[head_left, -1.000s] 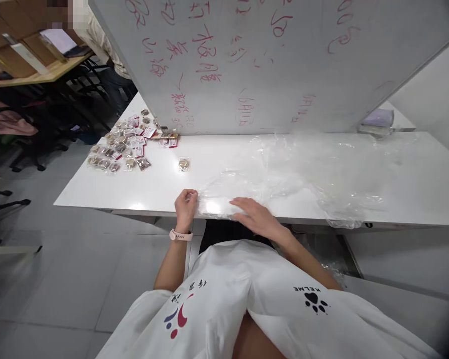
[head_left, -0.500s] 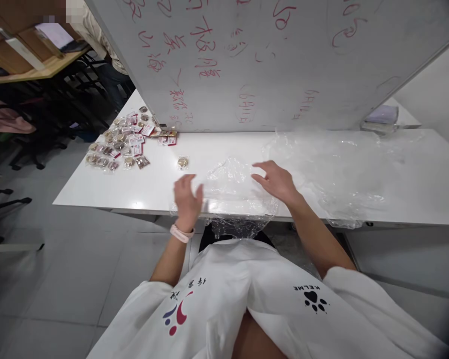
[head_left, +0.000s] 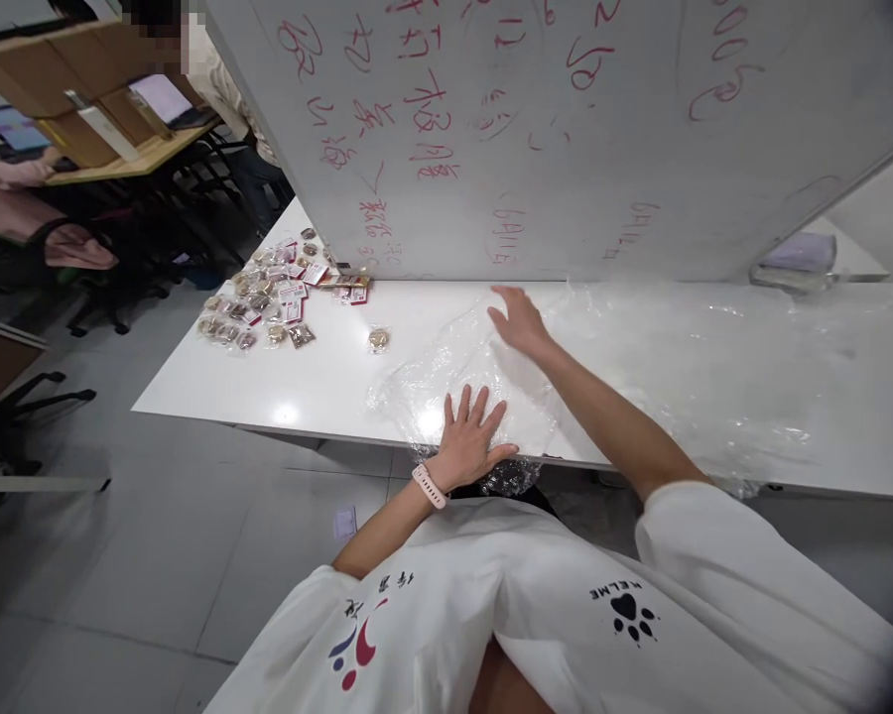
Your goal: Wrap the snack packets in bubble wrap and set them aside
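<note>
A clear plastic bag (head_left: 432,372) lies spread on the white table (head_left: 193,392) in front of me, its near end hanging over the edge. My left hand (head_left: 470,441) rests flat on it near that edge, fingers spread. Farther back, my right hand (head_left: 519,319) is over the bag's far right part, fingers stretched to the left with the thumb apart; whether it touches the plastic I cannot tell. Just left of the bag is one small clear-wrapped packet (head_left: 379,339) with something tan inside.
Several small wrapped packets (head_left: 257,297), some with red-and-white labels, are heaped at the table's left. More clear plastic (head_left: 714,367) covers the right side. A whiteboard (head_left: 536,149) with red writing stands behind. Beyond it, a person (head_left: 227,89) is by a desk with laptops.
My left hand has moved right and come down flat onto the plastic bag. My right hand has moved farther back. The bag now lies wider and flatter. The whole view has shifted slightly.
</note>
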`<state>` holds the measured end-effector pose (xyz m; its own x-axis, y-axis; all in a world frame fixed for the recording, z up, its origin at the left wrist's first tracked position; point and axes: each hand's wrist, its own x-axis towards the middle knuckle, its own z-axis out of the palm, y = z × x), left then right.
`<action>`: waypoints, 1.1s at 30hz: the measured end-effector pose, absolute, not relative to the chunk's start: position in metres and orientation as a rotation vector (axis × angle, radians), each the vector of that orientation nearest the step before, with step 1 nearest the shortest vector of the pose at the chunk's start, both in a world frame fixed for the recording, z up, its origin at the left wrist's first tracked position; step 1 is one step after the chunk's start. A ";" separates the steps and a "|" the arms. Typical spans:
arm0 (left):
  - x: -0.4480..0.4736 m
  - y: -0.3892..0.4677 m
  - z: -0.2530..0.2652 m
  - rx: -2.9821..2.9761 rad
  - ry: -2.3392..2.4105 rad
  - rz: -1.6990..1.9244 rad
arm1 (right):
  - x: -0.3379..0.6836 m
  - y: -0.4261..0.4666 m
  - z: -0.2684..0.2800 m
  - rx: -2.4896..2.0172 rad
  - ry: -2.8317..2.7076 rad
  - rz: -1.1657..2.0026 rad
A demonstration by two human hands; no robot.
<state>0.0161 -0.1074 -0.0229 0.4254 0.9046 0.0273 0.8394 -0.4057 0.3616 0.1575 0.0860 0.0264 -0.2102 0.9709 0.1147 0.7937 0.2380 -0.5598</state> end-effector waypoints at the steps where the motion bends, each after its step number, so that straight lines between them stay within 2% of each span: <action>1: 0.015 -0.103 -0.017 2.361 1.481 0.323 | 0.153 0.069 0.020 -1.499 -2.138 0.563; 5: -0.017 -0.071 0.011 2.075 1.355 0.497 | 0.148 0.009 -0.018 -1.403 -2.411 0.574; 9: -0.082 -0.016 0.027 1.772 2.082 0.858 | 0.157 -0.003 -0.042 -1.451 -2.528 0.383; 12: -0.121 0.025 0.022 1.784 2.393 0.600 | 0.159 0.002 -0.044 -1.436 -2.549 0.324; 16: -0.148 0.058 0.011 1.814 2.262 0.333 | 0.157 0.001 -0.042 -1.410 -2.553 0.251; 20: -0.176 0.065 0.019 1.794 2.253 0.473 | 0.157 -0.001 -0.044 -1.402 -2.542 0.180; 25: -0.237 0.051 0.037 1.510 2.767 0.713 | 0.158 0.000 -0.047 -1.397 -2.553 0.156; 28: -0.262 0.042 0.032 1.412 2.916 0.621 | 0.158 -0.001 -0.047 -1.402 -2.555 0.149; 33: -0.266 0.046 0.016 1.459 2.699 0.344 | 0.156 -0.001 -0.044 -1.432 -2.593 0.155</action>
